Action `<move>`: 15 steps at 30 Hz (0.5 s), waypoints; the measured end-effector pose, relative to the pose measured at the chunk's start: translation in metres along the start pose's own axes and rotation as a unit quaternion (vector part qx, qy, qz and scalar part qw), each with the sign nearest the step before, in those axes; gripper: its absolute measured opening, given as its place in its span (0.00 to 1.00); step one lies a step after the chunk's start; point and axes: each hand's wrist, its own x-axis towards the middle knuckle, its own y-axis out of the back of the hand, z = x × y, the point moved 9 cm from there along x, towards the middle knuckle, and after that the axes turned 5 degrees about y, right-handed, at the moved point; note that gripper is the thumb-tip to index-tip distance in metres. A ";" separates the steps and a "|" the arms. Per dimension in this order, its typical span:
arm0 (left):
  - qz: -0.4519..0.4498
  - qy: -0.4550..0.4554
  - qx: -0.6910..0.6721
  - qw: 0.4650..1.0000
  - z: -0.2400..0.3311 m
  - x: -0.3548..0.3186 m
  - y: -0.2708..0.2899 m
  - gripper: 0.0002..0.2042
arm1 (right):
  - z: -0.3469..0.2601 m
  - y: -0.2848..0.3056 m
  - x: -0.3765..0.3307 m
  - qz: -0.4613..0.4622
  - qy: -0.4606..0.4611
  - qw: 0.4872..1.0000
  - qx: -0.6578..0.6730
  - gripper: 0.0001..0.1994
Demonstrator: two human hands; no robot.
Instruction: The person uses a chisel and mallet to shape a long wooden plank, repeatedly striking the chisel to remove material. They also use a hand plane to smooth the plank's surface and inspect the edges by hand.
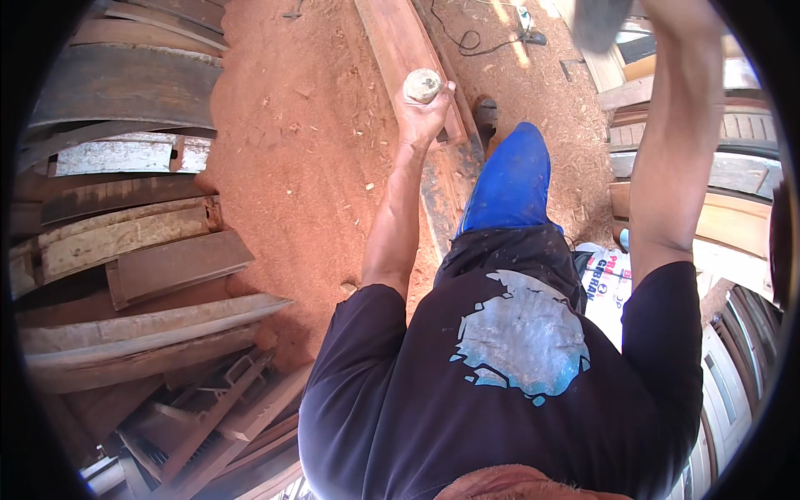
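My left hand is closed round an upright chisel handle, whose pale, battered round end points up at me. Its blade is hidden below the fist. Under it lies a long reddish-brown wooden plank. My right hand is raised high at the upper right, partly cut off by the picture's edge. A grey, blurred mallet head shows beside it, well apart from the chisel handle; the grip itself is mostly out of view.
Stacked boards line the left, with loose timber at lower left. More planks stand at right, near a white printed sack. A black cable lies on the sawdust-covered ground beyond my foot.
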 end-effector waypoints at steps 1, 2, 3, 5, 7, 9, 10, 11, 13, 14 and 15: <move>0.006 -0.001 0.006 1.000 0.000 0.003 0.001 0.10 | -0.010 0.013 0.007 0.048 0.030 0.998 0.011 0.17; 0.012 -0.002 0.011 1.000 0.001 0.006 0.001 0.10 | -0.019 0.024 0.013 0.102 0.067 0.992 0.011 0.16; 0.013 0.001 0.018 1.000 0.001 0.008 0.001 0.10 | -0.014 0.023 0.011 0.132 0.086 0.987 -0.004 0.16; 0.004 0.009 0.029 1.000 0.001 0.008 -0.008 0.10 | 0.016 -0.011 -0.014 0.081 0.078 0.986 -0.121 0.14; 0.024 -0.043 0.051 0.997 0.009 0.002 0.010 0.10 | 0.051 -0.096 -0.066 -0.080 0.057 0.970 -0.221 0.13; 0.036 -0.082 0.030 0.995 0.017 -0.009 0.008 0.10 | 0.091 -0.148 -0.119 -0.342 -0.170 0.907 -0.177 0.10; 0.051 -0.097 0.008 0.994 0.022 -0.013 0.006 0.10 | 0.092 -0.147 -0.115 -0.321 -0.155 0.923 -0.143 0.10; 0.065 -0.112 -0.015 0.992 0.026 -0.014 0.004 0.10 | 0.096 -0.138 -0.115 -0.296 -0.171 0.933 -0.113 0.14; 0.044 -0.058 0.026 0.997 0.015 -0.018 -0.002 0.11 | 0.089 -0.109 -0.124 -0.258 -0.216 0.941 -0.045 0.23; 0.038 -0.023 0.039 0.998 0.009 -0.019 0.005 0.12 | 0.079 -0.099 -0.112 -0.234 -0.210 0.949 0.007 0.18; 0.033 0.001 0.051 0.998 0.006 -0.008 0.007 0.12 | 0.054 -0.080 -0.085 -0.218 -0.209 0.953 0.014 0.19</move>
